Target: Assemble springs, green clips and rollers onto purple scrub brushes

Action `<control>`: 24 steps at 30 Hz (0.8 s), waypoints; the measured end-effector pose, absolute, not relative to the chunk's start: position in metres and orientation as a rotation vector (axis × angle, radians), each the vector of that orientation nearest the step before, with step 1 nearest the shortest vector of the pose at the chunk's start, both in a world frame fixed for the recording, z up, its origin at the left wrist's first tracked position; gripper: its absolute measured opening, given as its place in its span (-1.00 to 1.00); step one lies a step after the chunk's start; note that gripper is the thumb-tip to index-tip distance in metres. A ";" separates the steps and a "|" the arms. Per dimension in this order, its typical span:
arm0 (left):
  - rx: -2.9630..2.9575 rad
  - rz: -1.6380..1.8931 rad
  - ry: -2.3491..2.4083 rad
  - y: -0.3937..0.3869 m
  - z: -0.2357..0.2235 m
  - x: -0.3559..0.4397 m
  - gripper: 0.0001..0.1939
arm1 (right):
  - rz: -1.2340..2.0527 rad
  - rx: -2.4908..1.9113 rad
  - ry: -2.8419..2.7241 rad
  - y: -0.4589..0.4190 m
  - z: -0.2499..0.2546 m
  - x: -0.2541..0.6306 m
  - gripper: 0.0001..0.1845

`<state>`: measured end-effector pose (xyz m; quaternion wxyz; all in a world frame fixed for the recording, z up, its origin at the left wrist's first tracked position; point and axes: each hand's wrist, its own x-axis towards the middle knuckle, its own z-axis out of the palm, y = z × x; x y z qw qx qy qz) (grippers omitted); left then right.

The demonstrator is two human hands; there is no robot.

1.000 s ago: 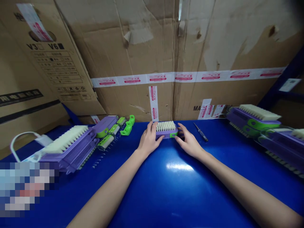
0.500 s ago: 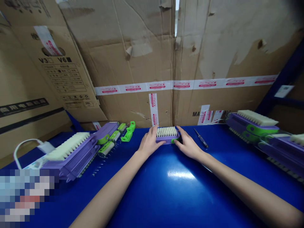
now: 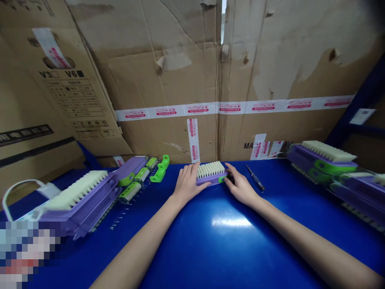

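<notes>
Head camera: sole view, forward and down

Worn on the person's head at 6 o'clock, it faces 12 o'clock across the desk (image 3: 216,257) toward upright cardboard (image 3: 186,80). Desk surface close below; hands (image 3: 187,185) farther out; cardboard farthest.

Taped cardboard sheets (image 3: 135,80) fill the upper frame; below, a glossy blue tabletop (image 3: 192,249) carries a white glare (image 3: 231,222); a blue post (image 3: 365,90) slants at right.

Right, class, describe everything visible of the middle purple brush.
The brush has a plastic-looking purple body, upward rows of cream bristles and a green part at right. It lies near the blue table's back edge. The left grip grasps its left end; the right grip curls beside the other, contact unclear.
</notes>
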<state>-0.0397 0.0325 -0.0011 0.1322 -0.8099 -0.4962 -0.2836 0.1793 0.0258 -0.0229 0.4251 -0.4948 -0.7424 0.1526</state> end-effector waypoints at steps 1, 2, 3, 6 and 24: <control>-2.324 -0.843 -1.438 0.032 -0.003 -0.040 -0.22 | 0.400 -1.238 -1.828 0.026 -0.024 0.180 -0.43; -2.300 -0.862 -1.435 0.032 -0.004 -0.039 -0.22 | 0.419 -1.241 -1.797 0.025 -0.024 0.180 -0.45; -2.280 -0.875 -1.436 0.031 -0.005 -0.039 -0.21 | 0.434 -1.245 -1.768 0.025 -0.024 0.181 -0.46; -2.246 -0.874 -1.485 0.031 -0.008 -0.039 -0.20 | 0.471 -1.253 -1.715 0.022 -0.022 0.181 -0.48; -2.342 -0.959 -1.368 0.033 -0.012 -0.043 -0.30 | 0.451 -1.269 -1.692 0.023 -0.023 0.182 -0.50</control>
